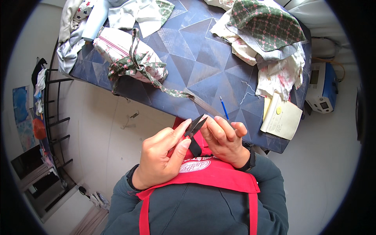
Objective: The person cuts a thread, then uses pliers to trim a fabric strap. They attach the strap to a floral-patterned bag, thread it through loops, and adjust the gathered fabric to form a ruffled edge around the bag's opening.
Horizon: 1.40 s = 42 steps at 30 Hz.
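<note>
The left hand [162,156] has its grip clamped on small black thread snips [194,131] — thumb and forefinger pinch the handle, blades slightly apart. The right hand [225,141], fingers curled together, touches the blades' tips, just off the blue geometric-patterned counter's [196,58] near edge.

snips [194,129] - dark matt metal | apron [211,174] - red cloth | tabletop [199,58] - smooth, faintly glossy

Sewing workroom: fabric pieces [266,27] heaped on table [203,55].
</note>
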### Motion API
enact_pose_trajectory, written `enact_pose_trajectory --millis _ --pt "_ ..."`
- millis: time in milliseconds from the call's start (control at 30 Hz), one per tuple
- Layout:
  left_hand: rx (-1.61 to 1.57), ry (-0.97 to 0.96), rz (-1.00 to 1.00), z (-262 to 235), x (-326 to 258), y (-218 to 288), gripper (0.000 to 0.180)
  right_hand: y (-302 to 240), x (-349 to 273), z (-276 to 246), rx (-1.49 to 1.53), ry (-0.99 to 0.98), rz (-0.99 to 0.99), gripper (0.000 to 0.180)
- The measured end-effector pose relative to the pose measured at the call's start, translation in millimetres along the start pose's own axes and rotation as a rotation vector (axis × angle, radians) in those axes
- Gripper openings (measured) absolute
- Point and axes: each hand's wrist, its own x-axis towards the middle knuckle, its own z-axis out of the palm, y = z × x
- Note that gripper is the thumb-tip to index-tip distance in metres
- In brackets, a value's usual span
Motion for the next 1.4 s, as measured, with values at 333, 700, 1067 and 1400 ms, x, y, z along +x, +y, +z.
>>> enact_pose_trajectory --millis 333,700,1067,1400 --pt "-0.064 -0.021 -0.039 -27.8 12.3 -15.9 0.035 -16.1 23.6 18.4 0.038 0.004 0.033 0.041" --pt "-0.095 -0.01 -0.043 -46.6 9.1 -23.4 0.033 -28.9 36.4 22.2 0.015 0.004 0.003 0.036" --pt "-0.058 -0.022 -0.074 -51.3 9.4 -20.6 0.034 -28.5 37.5 23.6 0.001 -0.011 -0.018 0.035" --pt "-0.056 0.009 -0.068 -47.5 10.7 -19.9 0.034 -24.0 39.3 26.2 0.027 0.008 -0.017 0.037"
